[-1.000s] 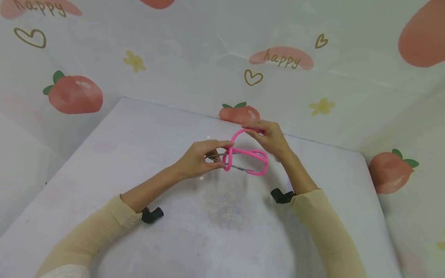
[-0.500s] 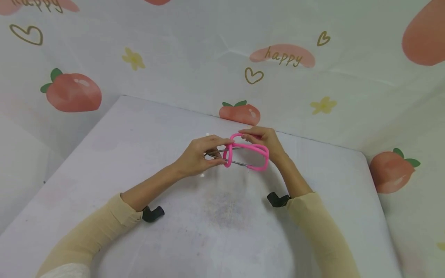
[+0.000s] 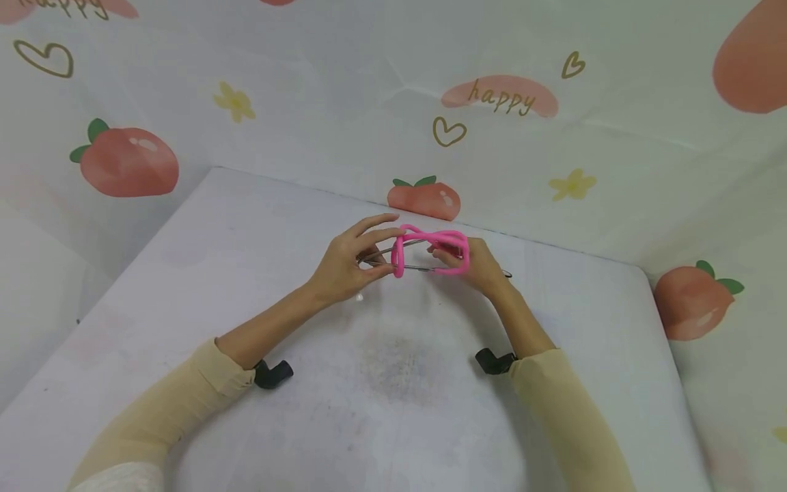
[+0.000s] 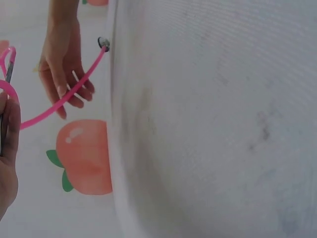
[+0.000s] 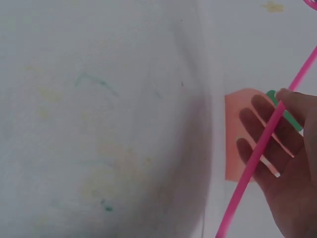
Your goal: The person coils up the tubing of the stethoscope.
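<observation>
A stethoscope (image 3: 399,256) with pink tubing is held above the table, its tube folded into loops about the metal ear tubes. My left hand (image 3: 341,270) pinches the bundle at its left end, with upper fingers spread. A pale ear tip (image 3: 359,297) shows below that hand. At the bundle's right side is my right hand (image 3: 482,266), partly hidden behind the loops. The loose pink tube (image 5: 255,156) crosses its palm in the right wrist view, fingers extended and thumb against the tube. The chest piece (image 4: 104,44) hangs at the tube's end beyond the right hand.
Beneath both hands lies a pale table (image 3: 393,437) with a greyish smudge. A white backdrop (image 3: 344,102) printed with peaches and hearts rises behind it. Dark devices (image 3: 273,374) sit at the sleeve cuffs.
The right hand has let go of the upper loop and moved down behind the bundle. That loop now lies lower against the rest. The left hand's upper fingers have lifted and spread.
</observation>
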`<state>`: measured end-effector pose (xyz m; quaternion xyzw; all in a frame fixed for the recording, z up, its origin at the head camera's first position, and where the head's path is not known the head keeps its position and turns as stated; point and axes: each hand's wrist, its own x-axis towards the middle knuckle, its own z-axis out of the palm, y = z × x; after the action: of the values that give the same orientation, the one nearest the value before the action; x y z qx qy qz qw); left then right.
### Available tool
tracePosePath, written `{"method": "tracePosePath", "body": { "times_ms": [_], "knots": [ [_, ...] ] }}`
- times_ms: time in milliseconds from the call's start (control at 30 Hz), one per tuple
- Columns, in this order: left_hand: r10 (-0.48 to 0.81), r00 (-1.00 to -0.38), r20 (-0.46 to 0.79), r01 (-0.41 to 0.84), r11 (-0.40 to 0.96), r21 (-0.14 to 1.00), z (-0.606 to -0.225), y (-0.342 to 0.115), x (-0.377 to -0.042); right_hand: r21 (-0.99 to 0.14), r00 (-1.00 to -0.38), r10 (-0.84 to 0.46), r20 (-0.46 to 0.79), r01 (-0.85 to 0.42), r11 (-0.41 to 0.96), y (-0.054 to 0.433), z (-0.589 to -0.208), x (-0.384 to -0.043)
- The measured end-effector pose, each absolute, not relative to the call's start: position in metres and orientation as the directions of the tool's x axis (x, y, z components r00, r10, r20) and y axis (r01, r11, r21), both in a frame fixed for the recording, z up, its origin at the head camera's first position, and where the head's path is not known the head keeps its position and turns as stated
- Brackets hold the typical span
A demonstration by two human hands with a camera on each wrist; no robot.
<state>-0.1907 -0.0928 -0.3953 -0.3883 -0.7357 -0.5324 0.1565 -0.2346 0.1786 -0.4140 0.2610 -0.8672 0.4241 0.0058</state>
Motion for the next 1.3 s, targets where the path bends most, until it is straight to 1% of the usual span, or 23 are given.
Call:
{"method": "tracePosePath", "body": {
  "times_ms": [67,167,233,300,367,500,700,867,1100,1300],
  "knots": [
    [0.402,-0.65,0.645,0.737,0.127,0.664,-0.395,-0.093,-0.192,-0.744,-0.881,-0.443,0.169,-0.409,0.529,0.18,-0.415,-0.233],
    [0.399,-0.655,0.641,0.732,0.126,0.67,-0.396,-0.094,-0.193,-0.73,-0.903,-0.42,0.088,-0.346,0.59,0.182,-0.416,-0.23],
    [0.398,-0.657,0.641,0.731,0.127,0.67,-0.396,-0.095,-0.194,-0.725,-0.912,-0.405,0.061,-0.319,0.61,0.185,-0.416,-0.228],
    [0.389,-0.656,0.646,0.734,0.131,0.666,-0.397,-0.095,-0.194,-0.719,-0.92,-0.388,0.06,-0.31,0.622,0.189,-0.417,-0.226],
    [0.381,-0.654,0.654,0.738,0.13,0.662,-0.398,-0.095,-0.195,-0.708,-0.923,-0.376,0.082,-0.32,0.629,0.193,-0.419,-0.225],
    [0.361,-0.656,0.663,0.741,0.143,0.656,-0.399,-0.097,-0.196,-0.695,-0.917,-0.362,0.167,-0.37,0.616,0.198,-0.425,-0.223],
    [0.305,-0.686,0.66,0.723,0.19,0.664,-0.397,-0.099,-0.197,-0.759,-0.91,-0.33,0.252,-0.397,0.516,0.201,-0.431,-0.221],
    [0.264,-0.698,0.666,0.715,0.21,0.666,-0.394,-0.101,-0.199,-0.745,-0.889,-0.386,0.247,-0.429,0.511,0.198,-0.428,-0.216],
    [0.25,-0.712,0.656,0.702,0.238,0.671,-0.395,-0.101,-0.2,-0.702,-0.838,-0.477,0.264,-0.506,0.5,0.197,-0.428,-0.204],
    [0.222,-0.71,0.668,0.704,0.25,0.665,-0.38,-0.098,-0.189,-0.67,-0.811,-0.509,0.288,-0.551,0.498,0.192,-0.427,-0.194]
  ]
}}
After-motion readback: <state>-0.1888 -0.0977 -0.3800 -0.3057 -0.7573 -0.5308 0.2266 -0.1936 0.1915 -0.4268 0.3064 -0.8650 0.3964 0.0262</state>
